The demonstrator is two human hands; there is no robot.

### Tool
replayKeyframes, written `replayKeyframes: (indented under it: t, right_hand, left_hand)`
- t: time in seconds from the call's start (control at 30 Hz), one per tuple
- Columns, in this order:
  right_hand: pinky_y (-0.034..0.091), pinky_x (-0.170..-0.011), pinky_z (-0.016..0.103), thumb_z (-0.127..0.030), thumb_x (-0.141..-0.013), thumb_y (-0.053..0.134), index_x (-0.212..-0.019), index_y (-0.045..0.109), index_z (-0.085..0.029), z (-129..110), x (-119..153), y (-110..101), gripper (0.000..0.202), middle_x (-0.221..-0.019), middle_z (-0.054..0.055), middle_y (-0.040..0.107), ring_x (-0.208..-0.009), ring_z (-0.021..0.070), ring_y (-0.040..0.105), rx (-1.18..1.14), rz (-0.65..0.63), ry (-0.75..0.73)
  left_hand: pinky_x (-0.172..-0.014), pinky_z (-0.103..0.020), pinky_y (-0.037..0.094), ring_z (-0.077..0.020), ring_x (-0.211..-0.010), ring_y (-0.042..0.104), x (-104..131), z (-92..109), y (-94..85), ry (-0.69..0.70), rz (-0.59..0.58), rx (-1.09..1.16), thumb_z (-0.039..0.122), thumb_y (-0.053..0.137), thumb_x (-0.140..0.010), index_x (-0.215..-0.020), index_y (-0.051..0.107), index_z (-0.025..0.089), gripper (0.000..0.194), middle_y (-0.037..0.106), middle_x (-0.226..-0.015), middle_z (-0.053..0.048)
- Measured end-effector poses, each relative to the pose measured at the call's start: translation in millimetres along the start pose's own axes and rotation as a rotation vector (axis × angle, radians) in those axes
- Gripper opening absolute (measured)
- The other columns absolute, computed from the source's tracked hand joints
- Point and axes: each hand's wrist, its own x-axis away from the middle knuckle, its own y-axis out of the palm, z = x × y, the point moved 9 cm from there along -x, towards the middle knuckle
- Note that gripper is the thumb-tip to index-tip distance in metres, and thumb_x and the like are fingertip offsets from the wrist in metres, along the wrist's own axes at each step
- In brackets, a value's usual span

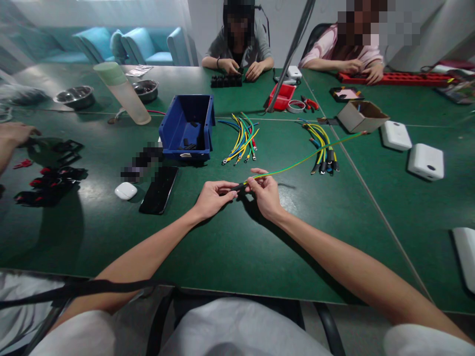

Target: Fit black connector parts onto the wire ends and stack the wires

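My left hand pinches a short black sleeve between thumb and fingers. The sleeve sits at the near end of a green-and-yellow wire, which my right hand grips close beside it. From my right hand the wire runs up and to the right, passing over a bundle of wires with black-sleeved ends. Left of that lies a bundle of yellow, green and blue wires with bare metal ring terminals. A blue bin beyond my left hand holds several small black pieces.
A black phone and a white earphone case lie left of my hands. A frosted bottle and metal bowls stand behind. At right are a cardboard box and white devices. Two people work across the table; another hand is at left.
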Motion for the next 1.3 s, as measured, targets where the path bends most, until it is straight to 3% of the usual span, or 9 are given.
replayKeyframes:
  t: [0.17, 0.27, 0.57, 0.97, 1.13, 1.3]
  right_hand:
    - [0.051, -0.064, 0.027, -0.032, -0.065, 0.080, -0.101, 0.045, -0.023, 0, 1, 12, 0.051, -0.081, -0.002, 0.064, -0.066, 0.0132, 0.062, -0.038, -0.119, 0.013]
    - [0.051, -0.062, 0.028, -0.032, -0.065, 0.081, -0.093, 0.043, -0.023, 0, 3, 18, 0.048, -0.079, -0.001, 0.066, -0.066, 0.0151, 0.063, -0.029, -0.176, 0.023]
    - [0.051, -0.059, 0.027, -0.034, -0.067, 0.079, -0.089, 0.042, -0.023, -3, 7, 15, 0.044, -0.073, -0.004, 0.062, -0.062, 0.0136, 0.062, 0.010, -0.094, -0.018]
    - [0.052, -0.057, 0.028, -0.036, -0.072, 0.075, -0.095, 0.038, -0.024, 3, 9, 17, 0.045, -0.072, -0.003, 0.062, -0.061, 0.0165, 0.065, 0.082, -0.127, -0.009]
    - [0.052, -0.059, 0.028, -0.034, -0.073, 0.075, -0.098, 0.040, -0.024, 4, 8, 19, 0.044, -0.074, -0.003, 0.061, -0.062, 0.0163, 0.066, 0.111, -0.165, -0.023]
    - [0.052, -0.060, 0.028, -0.037, -0.074, 0.074, -0.097, 0.043, -0.023, 4, 8, 20, 0.041, -0.076, -0.002, 0.060, -0.064, 0.0152, 0.065, 0.170, -0.172, -0.021]
  left_hand:
    - [-0.082, -0.034, 0.055, -0.0206, -0.083, 0.069, 3, 5, 1.4, 0.045, 0.021, -0.046, 0.028, 0.073, -0.073, -0.101, 0.071, 0.011, 0.033, 0.073, -0.093, -0.010]
    - [-0.082, -0.033, 0.055, -0.0208, -0.083, 0.069, 3, 5, 1.8, 0.068, 0.027, -0.084, 0.028, 0.071, -0.074, -0.101, 0.071, 0.012, 0.032, 0.072, -0.095, -0.010]
    - [-0.083, -0.030, 0.052, -0.0195, -0.086, 0.069, 3, 7, 7.4, 0.097, -0.053, -0.130, 0.022, 0.056, -0.083, -0.104, 0.066, 0.012, 0.026, 0.072, -0.092, -0.009]
    - [-0.063, -0.023, 0.050, -0.0166, -0.068, 0.068, 1, 1, 5.7, -0.018, -0.048, -0.129, 0.021, 0.059, -0.077, -0.098, 0.064, 0.010, 0.025, 0.071, -0.072, -0.006]
    - [-0.039, -0.016, 0.029, -0.0058, -0.037, 0.047, 0, -5, 2.1, -0.074, -0.029, -0.171, 0.020, 0.057, -0.075, -0.098, 0.065, 0.010, 0.027, 0.071, -0.070, -0.005]
    - [-0.051, -0.019, 0.042, -0.0123, -0.055, 0.062, -1, 3, 3.4, -0.060, -0.030, -0.106, 0.016, 0.057, -0.073, -0.093, 0.065, 0.010, 0.022, 0.071, -0.069, -0.006]
